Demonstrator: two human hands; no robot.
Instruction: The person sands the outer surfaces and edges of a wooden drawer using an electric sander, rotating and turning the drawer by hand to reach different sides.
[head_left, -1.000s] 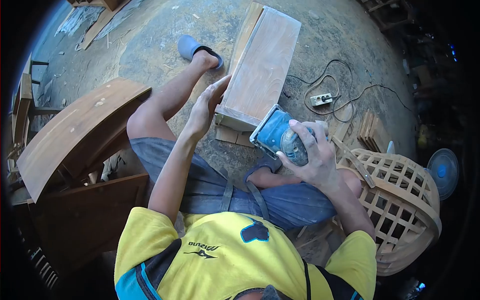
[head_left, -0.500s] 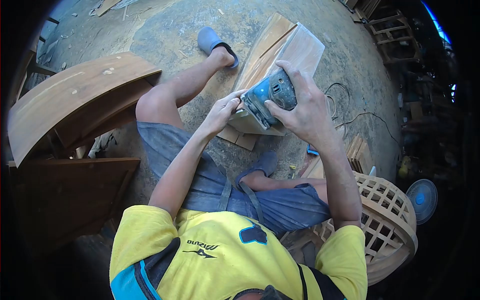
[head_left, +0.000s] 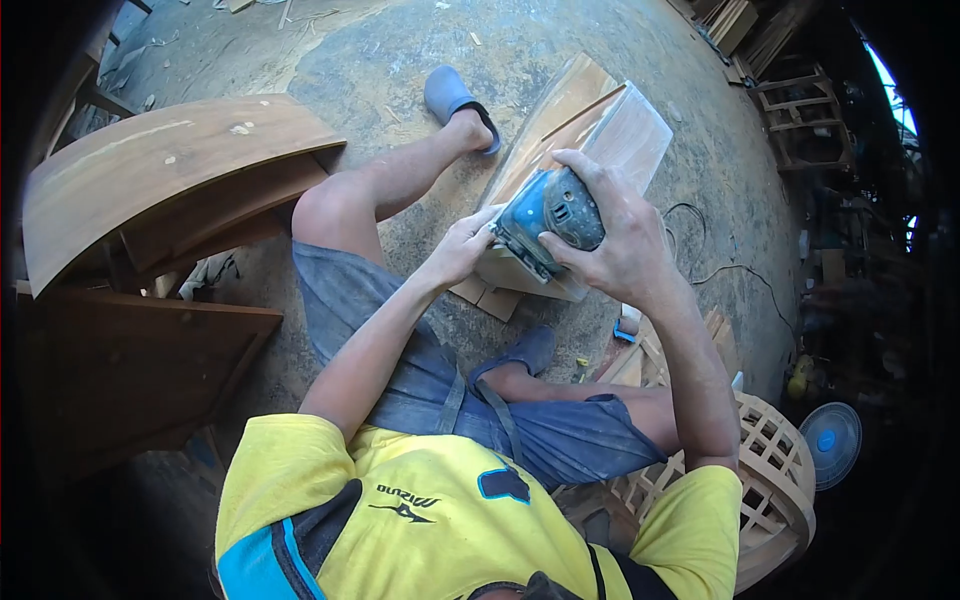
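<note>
My right hand [head_left: 622,232] is wrapped round a blue power sander [head_left: 550,215], which is tilted over the near end of a wooden box-like piece [head_left: 632,140]. The fingers of my left hand [head_left: 460,248] are closed at the sander's left edge, by the corner of the wooden piece; what they grip there is hidden. The piece lies on the floor between my legs, its pale side facing up and right, with small wood blocks [head_left: 486,298] under its near end.
Curved wooden furniture [head_left: 170,165] stands at the left above a dark panel [head_left: 150,360]. At the right are a latticed wooden frame [head_left: 775,440], a fan [head_left: 831,445] and a cable [head_left: 750,270] on the floor. A wooden rack [head_left: 800,115] stands at upper right.
The sander has gone from beside the wooden piece to over its near end. My left hand has closed in from the piece's left side to the sander's edge. The view has shifted.
</note>
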